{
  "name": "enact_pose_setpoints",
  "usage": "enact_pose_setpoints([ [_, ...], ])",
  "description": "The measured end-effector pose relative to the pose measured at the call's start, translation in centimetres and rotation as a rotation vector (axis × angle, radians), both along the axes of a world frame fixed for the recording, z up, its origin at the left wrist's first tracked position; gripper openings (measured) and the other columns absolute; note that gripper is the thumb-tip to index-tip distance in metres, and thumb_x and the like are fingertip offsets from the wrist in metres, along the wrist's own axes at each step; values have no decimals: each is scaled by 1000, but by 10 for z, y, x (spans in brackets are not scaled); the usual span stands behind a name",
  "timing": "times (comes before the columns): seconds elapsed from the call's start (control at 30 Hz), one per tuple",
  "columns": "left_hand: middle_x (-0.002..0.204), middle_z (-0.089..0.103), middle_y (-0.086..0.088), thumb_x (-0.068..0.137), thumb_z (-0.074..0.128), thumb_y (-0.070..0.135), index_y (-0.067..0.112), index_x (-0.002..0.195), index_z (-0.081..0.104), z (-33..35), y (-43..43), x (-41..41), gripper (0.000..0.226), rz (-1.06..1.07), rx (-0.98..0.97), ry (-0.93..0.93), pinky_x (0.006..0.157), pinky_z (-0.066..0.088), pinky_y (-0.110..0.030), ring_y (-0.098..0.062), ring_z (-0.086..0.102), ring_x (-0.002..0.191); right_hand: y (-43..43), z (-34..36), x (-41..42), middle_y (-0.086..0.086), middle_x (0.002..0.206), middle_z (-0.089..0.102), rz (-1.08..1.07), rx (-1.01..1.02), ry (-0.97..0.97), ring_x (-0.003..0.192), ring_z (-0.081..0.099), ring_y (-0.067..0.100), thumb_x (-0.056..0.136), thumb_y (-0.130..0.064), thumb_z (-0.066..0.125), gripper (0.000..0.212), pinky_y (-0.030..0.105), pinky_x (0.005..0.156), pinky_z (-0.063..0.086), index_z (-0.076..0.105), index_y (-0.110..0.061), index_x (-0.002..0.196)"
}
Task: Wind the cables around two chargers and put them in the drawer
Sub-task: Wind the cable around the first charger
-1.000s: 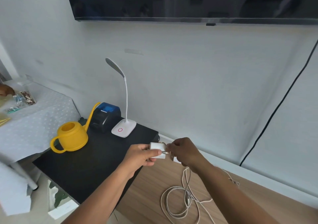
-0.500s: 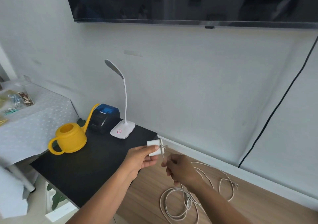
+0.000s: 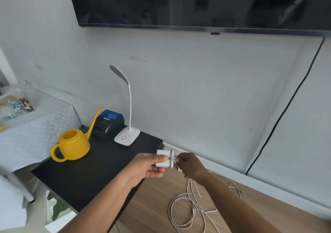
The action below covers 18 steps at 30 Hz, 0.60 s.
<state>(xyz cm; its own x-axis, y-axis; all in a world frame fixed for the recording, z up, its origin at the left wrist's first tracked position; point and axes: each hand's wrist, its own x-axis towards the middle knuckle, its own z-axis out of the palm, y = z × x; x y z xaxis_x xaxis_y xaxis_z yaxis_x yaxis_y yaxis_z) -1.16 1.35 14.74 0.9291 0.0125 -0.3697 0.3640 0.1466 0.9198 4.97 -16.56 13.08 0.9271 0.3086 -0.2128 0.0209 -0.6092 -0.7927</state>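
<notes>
While winding, note the step in hand: first charger, early in the wrap.

Position: charger (image 3: 163, 160) held in mid-air above the junction of black counter (image 3: 80, 175) and wooden counter (image 3: 152, 207). Left hand (image 3: 148, 166): grip closed round the white body, thumb across the upper face. Right hand (image 3: 189, 166): just beside the charger's right end, grip pinched on the cable (image 3: 192, 208) close to the block. About two turns laid across the right-hand part of the body. Most of the cable slack, in loose loops on the wooden counter below the right forearm, with the far end near the wall.

Next move, as judged: carry the pinched cable round the block for a further turn. Keep tension light and lay each turn next to the last. Feed slack up from the loops without snagging. Steady the block with the left grip, thumb clear of the cable path. Expect many further turns.

Appearance: small white block, square-bodied, rounded edges. Thin off-white cable, limp, prone to tangling.

Second charger not identified for certain; drawer not in view. Also on the black counter, well apart from the work: yellow watering can (image 3: 73, 145), white desk lamp (image 3: 127, 137), small blue-topped black printer (image 3: 108, 125).
</notes>
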Motion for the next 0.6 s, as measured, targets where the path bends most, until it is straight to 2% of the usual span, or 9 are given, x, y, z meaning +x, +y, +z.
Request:
enact_pose_setpoints([
  [0.13, 81, 74, -13, 67, 84, 25, -2, 104, 71, 4, 3, -3, 47, -98, 80, 10, 66, 61, -31, -19, 69, 71, 1, 20, 8, 13, 60, 47, 3, 22, 53, 41, 37, 16, 83, -9, 49, 21, 22, 39, 33, 63, -8, 68],
  [0.2, 82, 75, -13, 72, 84, 21, -1, 104, 71, 4, 5, -3, 41, -113, 145, 19, 67, 62, -32, -19, 69, 71, 2, 28, 9, 13, 65, 44, -12, 52, 101, 40, 31, 15, 83, -12, 59, 17, 20, 40, 25, 67, 1, 76],
  [0.3, 87, 77, -13, 72, 85, 22, 4, 102, 71, 2, 7, -1, 38, -92, 224, 28, 70, 62, -33, -20, 71, 74, 5, 33, 11, 12, 66, 40, -51, 87, 97, 43, 27, 17, 76, -18, 71, 31, 20, 40, 20, 64, 12, 82],
  [0.43, 85, 78, -10, 72, 86, 23, 8, 102, 72, -3, 8, 4, 37, -64, 289, 18, 66, 60, -29, -18, 74, 75, 11, 37, 11, 4, 51, 34, -69, 37, -4, 41, 25, 13, 76, -18, 71, 21, 21, 43, 22, 62, -4, 64],
  [0.53, 85, 78, -10, 70, 87, 23, 8, 100, 73, -8, 7, 8, 36, -2, 273, 7, 67, 61, -30, -18, 74, 75, 15, 35, 8, -8, 41, 46, -68, -17, -93, 40, 37, 6, 80, -18, 65, 23, 19, 45, 30, 67, -8, 60],
  [0.6, 85, 78, -9, 69, 88, 24, 8, 99, 74, -12, 8, 12, 37, 36, 255, -4, 70, 62, -33, -19, 74, 76, 17, 32, 4, -5, 46, 49, -76, -23, -162, 44, 40, 10, 82, -18, 59, 25, 21, 48, 34, 66, -8, 60],
])
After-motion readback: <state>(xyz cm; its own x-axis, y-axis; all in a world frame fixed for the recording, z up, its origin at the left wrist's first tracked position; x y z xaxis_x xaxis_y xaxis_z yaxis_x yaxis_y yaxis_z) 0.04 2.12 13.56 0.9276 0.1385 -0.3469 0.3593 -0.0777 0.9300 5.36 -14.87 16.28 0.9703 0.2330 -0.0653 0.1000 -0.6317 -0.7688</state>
